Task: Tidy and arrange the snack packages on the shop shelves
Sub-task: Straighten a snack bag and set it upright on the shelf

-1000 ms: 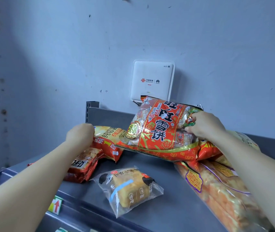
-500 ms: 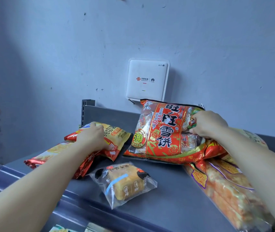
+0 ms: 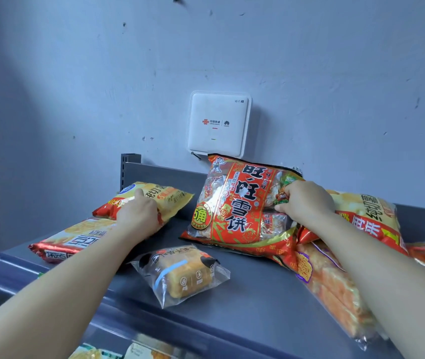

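Gripping bags on grey shelf point(image 3: 245, 307) against scuffed wall point(image 3: 309, 73): left hand point(image 3: 139, 216) clutching yellow bag point(image 3: 172, 200), right hand point(image 3: 307, 206) pinching red bag point(image 3: 234, 203)

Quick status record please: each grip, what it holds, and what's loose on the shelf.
surface: grey metal shelf
left grip: holds yellow chip bag
right grip: pinches right edge of red rice-cracker bag, tilted up
loose: clear-wrapped bread packet, flat near front edge
wall: white Wi-Fi router behind the red bag
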